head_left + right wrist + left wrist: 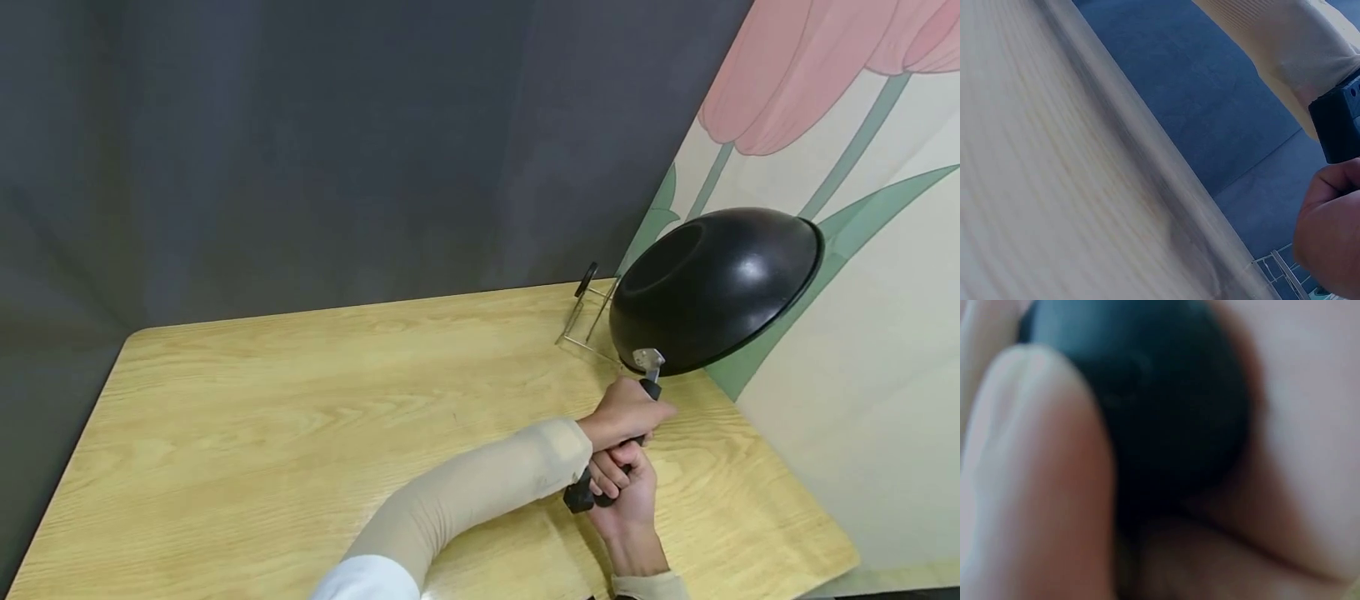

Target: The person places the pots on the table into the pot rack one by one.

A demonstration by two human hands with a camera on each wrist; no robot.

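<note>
From the head camera, both hands grasp the black handle (592,487) of a wok (712,287) tilted above the table's (300,417) far right corner: left hand (626,414) nearer the bowl, right hand (626,492) at the handle's end. A wire rack (588,321) stands just behind the wok.

The left wrist view is blurred: fingers (1035,475) curl round something dark.

The right wrist view shows the right hand (1329,231) clasping the handle's end (1341,122) beside the table edge (1147,181).

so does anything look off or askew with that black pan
The black wok is tipped up on edge, underside facing the camera, by the wire rack. Both hands, left hand and right hand, grip its handle. No spill or damage shows.
</note>
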